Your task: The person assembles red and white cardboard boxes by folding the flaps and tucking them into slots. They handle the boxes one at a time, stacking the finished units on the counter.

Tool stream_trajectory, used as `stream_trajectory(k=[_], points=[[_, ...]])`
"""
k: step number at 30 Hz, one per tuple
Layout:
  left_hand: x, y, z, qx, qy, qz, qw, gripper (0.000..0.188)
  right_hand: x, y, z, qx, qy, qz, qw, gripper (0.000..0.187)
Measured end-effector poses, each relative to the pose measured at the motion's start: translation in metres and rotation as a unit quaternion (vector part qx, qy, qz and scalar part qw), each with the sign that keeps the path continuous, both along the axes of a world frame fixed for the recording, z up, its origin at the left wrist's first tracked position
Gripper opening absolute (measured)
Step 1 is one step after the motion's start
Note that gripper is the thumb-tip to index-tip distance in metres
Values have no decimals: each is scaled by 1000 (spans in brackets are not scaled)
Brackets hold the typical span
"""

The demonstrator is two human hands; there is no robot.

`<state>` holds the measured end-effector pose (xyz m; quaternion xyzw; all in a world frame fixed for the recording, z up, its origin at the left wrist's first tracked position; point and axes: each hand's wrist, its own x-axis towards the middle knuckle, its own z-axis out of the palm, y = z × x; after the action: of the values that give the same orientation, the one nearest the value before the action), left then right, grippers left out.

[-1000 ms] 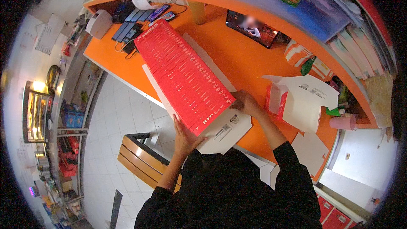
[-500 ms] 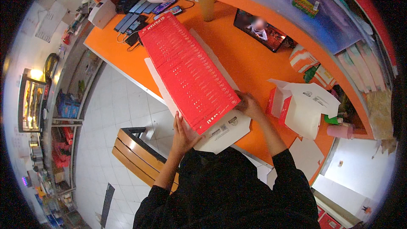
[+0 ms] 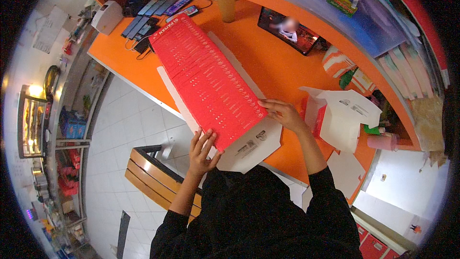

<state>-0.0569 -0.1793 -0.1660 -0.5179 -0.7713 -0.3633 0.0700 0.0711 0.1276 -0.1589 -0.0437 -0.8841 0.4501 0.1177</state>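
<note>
A row of flat red cardboard box blanks [image 3: 206,79], overlapping so that their printed edges show, slants across the orange counter toward me. White flaps [image 3: 251,147] stick out from under its near end. My left hand [image 3: 203,153] touches the near left corner, fingers spread over the red card and thumb by the near edge. At the near right corner, my right hand [image 3: 282,114] has its fingers stretched out against the edge. To the right of that hand stands a part-folded red and white carton [image 3: 342,117], its white lid raised.
Several phones [image 3: 143,19] and a white box-shaped device [image 3: 107,17] sit at the counter's far left. A tablet [image 3: 287,31] leans at the back, near a tall cup [image 3: 227,7]. White card [image 3: 345,175] lies at the right. A slatted wooden bench [image 3: 153,182] stands below the counter.
My left hand has gone from gripping the near left corner to spread fingers on top. My right hand's fingers have straightened at the right edge. The whole view has shifted slightly.
</note>
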Motion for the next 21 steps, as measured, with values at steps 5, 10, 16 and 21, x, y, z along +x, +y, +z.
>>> stream_trajectory(k=[5,10,16,21], points=[[1,2,1,0,-1,9,1000,59,-1,-2,10,-37,1,-3,999,49],[3,2,5,3,-3,10,1000,60,-4,8,8,-101,-43,25,994,46],[24,13,0,116,-102,89,984,39,-6,9,3,-74,-5,39,996,42],[36,-3,-25,-70,-1,119,990,24,-7,6,0,-58,20,35,998,43]])
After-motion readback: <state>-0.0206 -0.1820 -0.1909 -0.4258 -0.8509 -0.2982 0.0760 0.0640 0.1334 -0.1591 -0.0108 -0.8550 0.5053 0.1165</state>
